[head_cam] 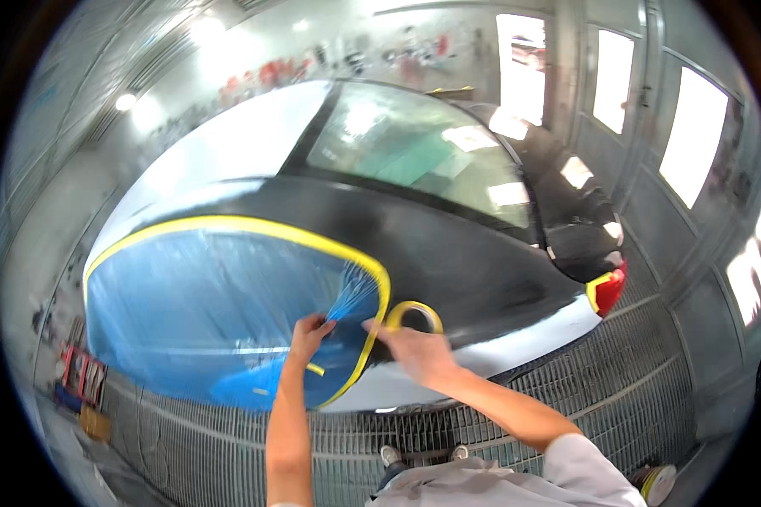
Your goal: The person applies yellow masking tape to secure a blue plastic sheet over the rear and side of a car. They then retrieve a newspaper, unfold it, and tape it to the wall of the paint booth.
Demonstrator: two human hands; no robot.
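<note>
My left hand [311,336] pinches a gathered bunch of the blue plastic masking film [215,285], and pleats fan out from the fingers towards the taped edge. A curved border of yellow masking tape [279,231] runs along the film on the car body. Blurred by motion, my right hand [422,355] has its fingertips at the border's right side. It holds a roll of yellow masking tape [436,315], whose lower part the hand hides. Around the border, the dark car panel [431,247] has pale patches. A short yellow tape piece [315,369] lies on the film below my left hand.
The car's side window [412,152] lies beyond the panel, and its red tail light [611,290] carries yellow tape at right. A grated floor [545,405] runs beneath. Left stand a red rack [82,374] and a cardboard box [95,424]; lower right, a round spool [659,485].
</note>
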